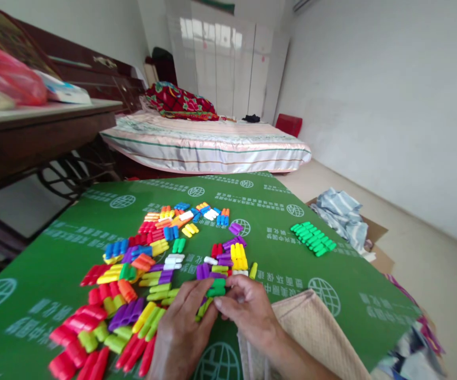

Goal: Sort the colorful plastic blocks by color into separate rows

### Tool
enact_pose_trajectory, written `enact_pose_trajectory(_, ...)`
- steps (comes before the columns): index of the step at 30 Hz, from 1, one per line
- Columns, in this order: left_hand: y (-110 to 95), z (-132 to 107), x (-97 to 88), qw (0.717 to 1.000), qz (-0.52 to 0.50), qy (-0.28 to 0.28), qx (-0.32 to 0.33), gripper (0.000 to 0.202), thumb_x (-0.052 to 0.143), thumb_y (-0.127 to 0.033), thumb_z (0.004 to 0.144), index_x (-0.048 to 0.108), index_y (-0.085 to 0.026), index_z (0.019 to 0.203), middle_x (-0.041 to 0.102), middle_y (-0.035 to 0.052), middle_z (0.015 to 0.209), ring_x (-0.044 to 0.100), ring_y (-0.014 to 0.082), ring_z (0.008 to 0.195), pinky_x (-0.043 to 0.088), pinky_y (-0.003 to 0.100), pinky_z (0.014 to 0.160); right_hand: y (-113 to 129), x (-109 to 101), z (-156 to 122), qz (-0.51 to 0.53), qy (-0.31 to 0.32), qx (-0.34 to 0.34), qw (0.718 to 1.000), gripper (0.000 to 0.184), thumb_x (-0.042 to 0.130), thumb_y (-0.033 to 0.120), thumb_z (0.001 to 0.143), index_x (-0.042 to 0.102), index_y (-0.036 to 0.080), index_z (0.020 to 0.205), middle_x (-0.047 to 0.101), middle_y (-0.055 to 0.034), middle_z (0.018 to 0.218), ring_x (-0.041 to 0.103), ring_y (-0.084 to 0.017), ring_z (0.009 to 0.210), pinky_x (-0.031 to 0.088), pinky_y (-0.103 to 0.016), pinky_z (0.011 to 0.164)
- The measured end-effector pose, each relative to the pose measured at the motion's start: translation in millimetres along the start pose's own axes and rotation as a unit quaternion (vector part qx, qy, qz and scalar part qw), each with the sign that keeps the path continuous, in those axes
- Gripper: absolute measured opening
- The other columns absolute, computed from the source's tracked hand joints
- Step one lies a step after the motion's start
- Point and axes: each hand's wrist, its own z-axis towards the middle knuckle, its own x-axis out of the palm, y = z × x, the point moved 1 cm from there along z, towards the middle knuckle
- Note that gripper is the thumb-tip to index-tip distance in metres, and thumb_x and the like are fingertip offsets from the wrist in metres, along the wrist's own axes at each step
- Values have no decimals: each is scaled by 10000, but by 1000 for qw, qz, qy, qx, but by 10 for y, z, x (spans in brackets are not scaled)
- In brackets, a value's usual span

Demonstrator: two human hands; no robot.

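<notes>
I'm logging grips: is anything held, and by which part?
Apparently the dark green pieces, at their ends, between the left hand and right hand; exact grip partly hidden.
</notes>
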Motion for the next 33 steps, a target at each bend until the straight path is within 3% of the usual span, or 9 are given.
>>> enact_pose_trajectory(8, -17, -27, 55, 995, -94, 19, -25, 170, 528, -241, 859, 588, -245, 1017, 705, -15, 832, 694, 112, 716, 571, 163, 644, -63, -81, 22, 15, -10, -14, 1000, 429, 807, 460, 574, 645, 171, 847, 545, 56, 569, 492, -91, 524, 391, -217, 515)
enact_pose_trajectory(14, 24, -105, 116, 991, -124, 20, -41, 181, 568, -251, 841, 594, -257, 1020, 705, -25, 834, 695, 104, 697, 570, 151, 640, -6, -129, -2, 30, 21, -34, 999, 360, 814, 380, 575, 667, 180, 835, 605, 33, 643, 496, -94, 566, 371, -204, 510)
enact_pose_trajectory(20, -22, -109, 149, 987, -151, 24, -52, 137, 570, -251, 845, 612, -244, 975, 706, -19, 811, 696, 111, 687, 574, 156, 631, -21, -125, -1, 73, 23, -41, 996, 378, 836, 361, 530, 661, 196, 822, 645, 15, 697, 550, -123, 622, 428, -233, 565)
enact_pose_trajectory(23, -37, -138, 169, 984, -161, 37, -61, 166, 577, -272, 848, 612, -243, 1008, 717, -14, 834, 701, 119, 696, 583, 170, 639, -40, -155, 9, 45, 11, -47, 998, 375, 806, 353, 554, 657, 201, 863, 640, 16, 692, 557, -134, 620, 445, -251, 573)
enact_pose_trajectory(26, -22, -161, 171, 985, -152, 38, -67, 234, 595, -306, 845, 595, -254, 1073, 729, -18, 856, 706, 121, 722, 586, 177, 668, -3, -382, 53, -66, -23, -77, 995, 355, 730, 319, 627, 662, 193, 952, 651, -4, 754, 569, -144, 667, 457, -272, 616)
enact_pose_trajectory(29, 11, -162, 151, 988, -132, 36, -73, 228, 597, -318, 843, 598, -262, 1064, 736, -30, 847, 707, 116, 729, 581, 166, 679, 130, -891, 136, -265, -124, -127, 948, 405, 674, 327, 679, 656, 178, 1055, 652, -53, 911, 593, -190, 820, 479, -322, 708)
enact_pose_trajectory(33, 44, -166, 136, 988, -125, 31, -85, 171, 596, -310, 837, 624, -265, 1000, 740, -36, 833, 712, 119, 736, 579, 163, 674, 367, -1734, 275, -516, -248, -114, 812, 425, 614, 336, 754, 640, 120, 1119, 603, -145, 1139, 600, -266, 954, 476, -406, 802)
